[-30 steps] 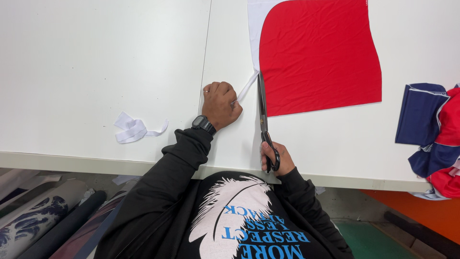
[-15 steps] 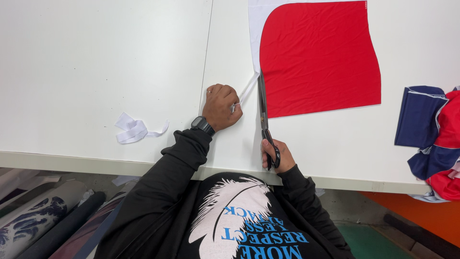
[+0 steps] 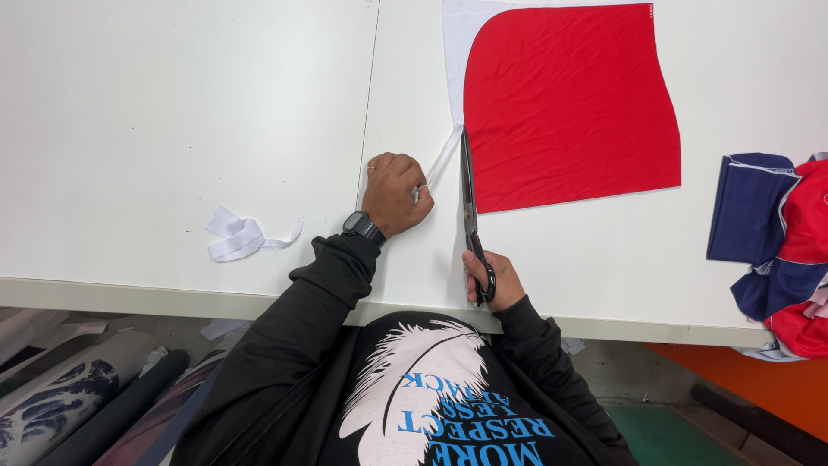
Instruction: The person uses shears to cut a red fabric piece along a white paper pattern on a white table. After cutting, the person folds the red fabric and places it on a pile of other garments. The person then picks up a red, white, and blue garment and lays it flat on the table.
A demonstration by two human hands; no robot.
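Pinching a narrow white strip (image 3: 440, 164) in my left hand (image 3: 395, 194), I held it taut near the middle of the white worktop (image 3: 172, 112). My right hand (image 3: 492, 280) was closed in a tight grip through the handles of the black scissors (image 3: 470, 207), blades along the left edge of the red fabric (image 3: 569, 103) at upper right. A curled white scrap (image 3: 237, 237) lay at left.

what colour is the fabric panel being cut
Red fabric panel with a white margin on its left edge, seen clearly in the head view.
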